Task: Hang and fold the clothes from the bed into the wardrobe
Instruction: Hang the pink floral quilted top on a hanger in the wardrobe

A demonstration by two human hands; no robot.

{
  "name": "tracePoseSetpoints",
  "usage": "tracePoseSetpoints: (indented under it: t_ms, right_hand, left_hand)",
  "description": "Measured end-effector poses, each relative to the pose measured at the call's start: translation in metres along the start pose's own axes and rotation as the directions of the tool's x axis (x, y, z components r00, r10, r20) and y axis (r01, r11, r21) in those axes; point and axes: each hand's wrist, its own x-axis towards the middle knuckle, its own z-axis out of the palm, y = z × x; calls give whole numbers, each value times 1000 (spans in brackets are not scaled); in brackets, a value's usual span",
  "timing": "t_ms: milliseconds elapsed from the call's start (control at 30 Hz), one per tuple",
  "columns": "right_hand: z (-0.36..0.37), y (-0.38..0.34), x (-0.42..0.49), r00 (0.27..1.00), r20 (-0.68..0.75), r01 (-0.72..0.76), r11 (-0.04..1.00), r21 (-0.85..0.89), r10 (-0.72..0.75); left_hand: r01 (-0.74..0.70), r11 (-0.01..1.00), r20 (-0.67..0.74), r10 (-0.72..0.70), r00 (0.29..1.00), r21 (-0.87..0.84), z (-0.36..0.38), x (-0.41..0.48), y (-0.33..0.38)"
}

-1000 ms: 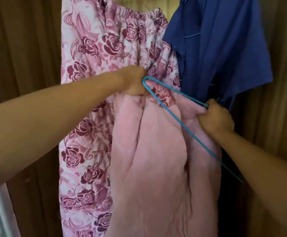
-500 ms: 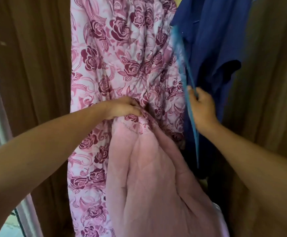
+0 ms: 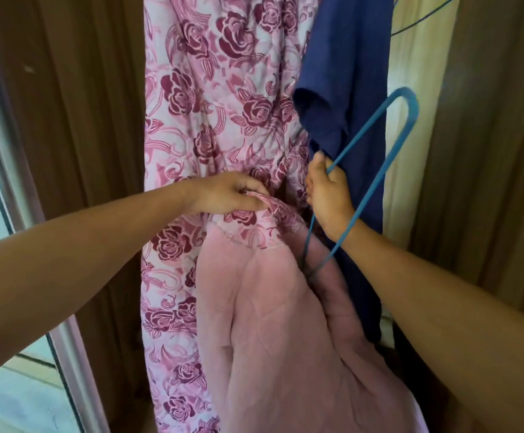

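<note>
**Hanger swung off the lining, not threaded yet**

A second ago the hanger (image 3: 375, 182) was laid across the pink lining (image 3: 270, 323) with its bend aimed up-left. Now it's been swung over against the blue shirt (image 3: 348, 73), so threading likely has to be lined up again. Its long axis runs lower-left to upper-right, bend on top. One wire is gripped in the curled right hand (image 3: 329, 195). The floral garment (image 3: 210, 104), hung just left of the shirt, is pinched at a folded edge by the left hand (image 3: 232, 195). Hem or waistband can't be told.

Pink rose-print garment (image 3: 223, 98), navy shirt (image 3: 348, 73), blue hanger (image 3: 376, 182).
</note>
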Motion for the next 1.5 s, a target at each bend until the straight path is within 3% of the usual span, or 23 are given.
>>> tracePoseSetpoints:
  t_ms: [167,400,533,633,700,800,867,967,1033,1100,1133,1200,1267,1333,1367,1400,1433,1500]
  right_hand:
    - [6,25,-20,988,125,-90,995,-43,95]
    - [-8,74,-37,926,378,168,902,-397,-6]
    - [-10,75,-38,920,385,258,850,-459,-71]
    - [-23,71,-33,927,347,296,846,-443,-143]
    - [-40,71,-23,941,302,289,831,-476,-155]
    - [-63,66,-4,946,272,304,783,-543,-179]
    - [-75,60,5,954,243,289,749,-596,-174]
    - [-90,53,5,946,236,325,658,-680,-224]
    - [-96,53,3,927,277,374,558,-741,-253]
    - [-99,53,0,919,300,386,437,-812,-255]
    - [-101,54,0,925,284,369,424,-827,-251]
    - [-105,55,0,922,271,363,373,-854,-276]
    - [-102,58,9,905,293,403,401,-823,-307]
    - [-94,54,30,962,137,257,622,-740,-235]
    - [-91,51,40,997,21,71,710,-701,-79]
    - [-92,61,54,998,-53,-12,722,-692,-35]
    - [-92,71,67,991,-119,-20,795,-606,-66]
    - [-93,103,84,971,-240,-122,811,-572,-23]
  left_hand:
    - [-17,995,-30,14,999,-95,1,0,-1]
    - [-6,995,-90,-3,996,-97,7,2,-2]
    - [31,995,-158,-46,986,-92,16,6,8]
    - [135,959,133,-105,986,-249,10,-2,9]
    - [229,906,354,-96,930,-355,1,-10,1]
    - [284,893,445,-108,889,-350,8,-19,-15]
    - [236,946,370,-142,918,-223,26,-21,-23]
    - [116,971,11,-116,993,-211,45,-15,-18]
    - [67,984,-187,-98,977,-168,36,-8,-7]
    - [104,993,-317,-82,945,55,16,2,4]
    - [148,967,-383,-60,922,205,4,7,11]
    - [235,782,-484,96,870,577,-19,12,26]
    - [292,509,-486,305,819,810,-39,13,45]
    - [315,406,-468,367,804,858,-57,16,52]
    - [309,427,-462,321,827,850,-63,15,52]
    - [297,470,-440,229,868,831,-65,12,49]
    - [280,519,-392,118,912,808,-65,7,45]
    - [284,584,-300,-71,951,761,-58,-7,35]
